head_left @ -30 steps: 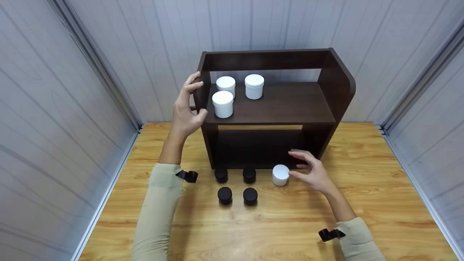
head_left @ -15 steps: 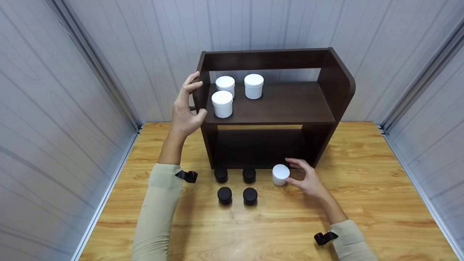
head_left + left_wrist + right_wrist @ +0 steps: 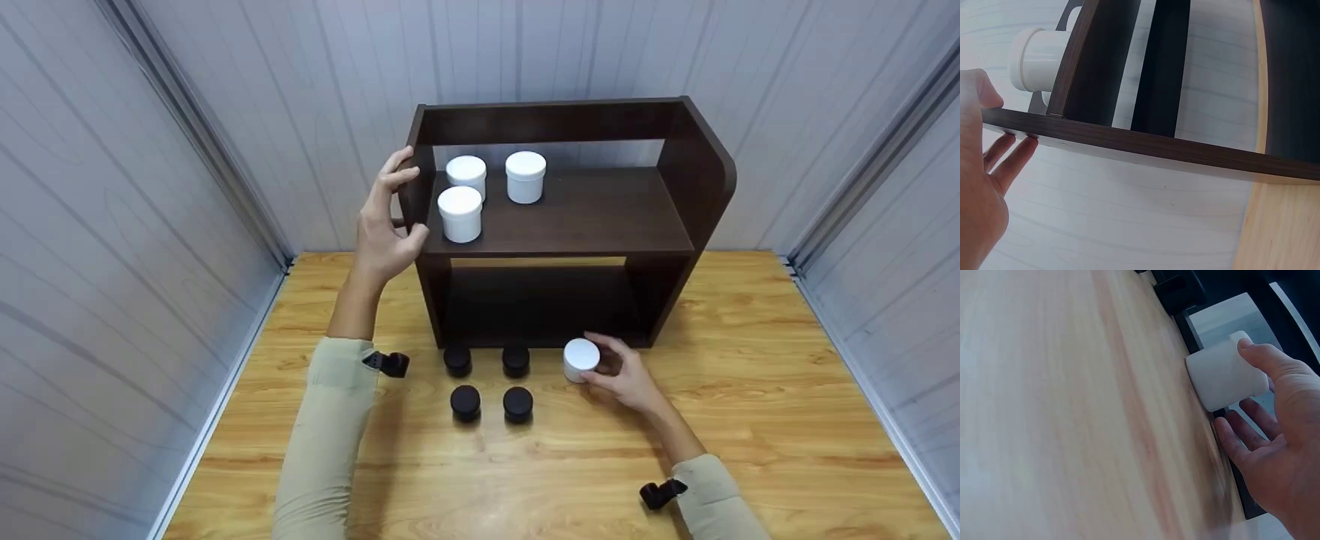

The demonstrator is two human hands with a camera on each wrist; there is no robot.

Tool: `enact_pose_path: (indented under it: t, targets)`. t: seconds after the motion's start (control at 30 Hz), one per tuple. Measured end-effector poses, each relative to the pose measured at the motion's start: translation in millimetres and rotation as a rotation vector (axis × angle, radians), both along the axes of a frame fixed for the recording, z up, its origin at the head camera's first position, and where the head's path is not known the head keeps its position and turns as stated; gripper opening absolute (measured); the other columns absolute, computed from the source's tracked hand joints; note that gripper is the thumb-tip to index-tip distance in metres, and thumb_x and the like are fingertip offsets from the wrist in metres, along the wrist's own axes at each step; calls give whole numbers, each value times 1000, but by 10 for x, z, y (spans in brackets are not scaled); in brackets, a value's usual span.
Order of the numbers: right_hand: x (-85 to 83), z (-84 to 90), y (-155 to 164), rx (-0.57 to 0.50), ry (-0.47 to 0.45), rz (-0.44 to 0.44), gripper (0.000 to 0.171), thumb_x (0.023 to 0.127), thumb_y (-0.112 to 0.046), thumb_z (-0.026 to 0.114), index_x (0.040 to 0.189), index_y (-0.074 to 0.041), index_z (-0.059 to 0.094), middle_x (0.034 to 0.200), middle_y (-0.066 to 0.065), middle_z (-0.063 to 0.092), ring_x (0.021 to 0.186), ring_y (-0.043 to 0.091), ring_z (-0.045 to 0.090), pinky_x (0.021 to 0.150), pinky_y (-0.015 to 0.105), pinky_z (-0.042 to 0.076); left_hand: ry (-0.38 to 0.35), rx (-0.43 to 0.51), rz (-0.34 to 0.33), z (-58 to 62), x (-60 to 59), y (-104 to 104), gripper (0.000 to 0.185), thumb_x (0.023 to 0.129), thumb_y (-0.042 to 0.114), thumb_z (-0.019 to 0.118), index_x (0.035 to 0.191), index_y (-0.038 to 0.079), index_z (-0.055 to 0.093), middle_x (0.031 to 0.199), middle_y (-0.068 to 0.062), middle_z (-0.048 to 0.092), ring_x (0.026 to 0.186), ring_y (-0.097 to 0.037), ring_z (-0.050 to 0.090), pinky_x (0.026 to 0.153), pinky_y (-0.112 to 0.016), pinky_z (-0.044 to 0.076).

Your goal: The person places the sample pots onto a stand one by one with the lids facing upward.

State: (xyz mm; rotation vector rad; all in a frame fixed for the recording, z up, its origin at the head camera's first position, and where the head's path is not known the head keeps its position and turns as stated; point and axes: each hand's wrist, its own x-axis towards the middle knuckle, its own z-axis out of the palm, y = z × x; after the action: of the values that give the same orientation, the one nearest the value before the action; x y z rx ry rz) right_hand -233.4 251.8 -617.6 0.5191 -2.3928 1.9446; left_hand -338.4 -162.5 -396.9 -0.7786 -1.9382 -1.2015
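My left hand (image 3: 384, 232) grips the left side panel of a dark brown shelf (image 3: 600, 217), thumb on the inner side and fingers outside; the left wrist view shows the same hand (image 3: 982, 174) on the panel's edge. On the tabletop in front of the shelf stands a white lidded jar (image 3: 580, 361), upright. My right hand (image 3: 626, 379) pinches it from the right, thumb at the near side and a finger at the far side. In the right wrist view the thumb lies on the jar (image 3: 1224, 374), while the lower fingers hang free of it.
Three more white jars stand on the upper board, including a front-left jar (image 3: 460, 217) and a middle jar (image 3: 526, 180). Several small black jars, one being the front-right black jar (image 3: 518, 405), stand on the wooden table (image 3: 480, 480) left of the right hand. Panel walls surround the table.
My right hand has moved left and slightly toward the front, closing its thumb and finger onto the white jar. The left hand has kept its grip on the shelf.
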Motion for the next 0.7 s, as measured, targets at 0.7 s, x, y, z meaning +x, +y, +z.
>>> enact_pose_path:
  t: [0.7]
  targets:
    - [7,7,-14,23,-38,-53,65,89,12,85,149,14,61,142,41,66,112,-4,69,96,14,57,3,-8,3,16,11,5,69,79,-12,63,145,7,60,172,-18,54,158,-29,57,100,-24,55]
